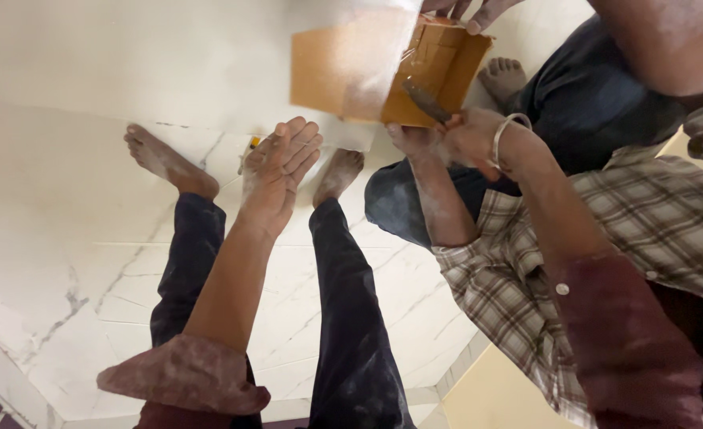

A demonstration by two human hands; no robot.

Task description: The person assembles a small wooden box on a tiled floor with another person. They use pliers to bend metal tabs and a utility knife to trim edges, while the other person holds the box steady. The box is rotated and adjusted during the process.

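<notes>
1. Looking down from the head camera: the wearer's two bare feet and dark trouser legs stand on a white marbled floor [65, 262].
2. Left hand [278, 163]: extended forward on a bare forearm with a rolled maroon sleeve. Fingers straight and close together, palm flat; holding nothing. It lies over the lower edge of a large white sheet [169, 63] that covers the upper part of the view; contact with the sheet cannot be confirmed.
3. Right hand [471, 137]: wrist carries a metal bangle [504, 131]. Fingers are curled around the handle of a dark blade tool [424, 101], whose tip points up and left against a brown cardboard box [447, 63].
4. Cardboard box: held up in the air at the top centre, just right of the white sheet's edge, tilted, with clear tape on its upper face. A pale, translucent corner of the sheet overlaps its left side.
5. Second person: sits at right in a checked shirt [653, 222] and dark trousers. One of their hands [413, 139] supports the box from below, touching its bottom edge and lying just beside the right hand. Other fingertips [478, 12] grip the box's top edge.
6. Small yellow-and-black object [253, 144] lies on the floor just left of the left hand; its kind cannot be told.
</notes>
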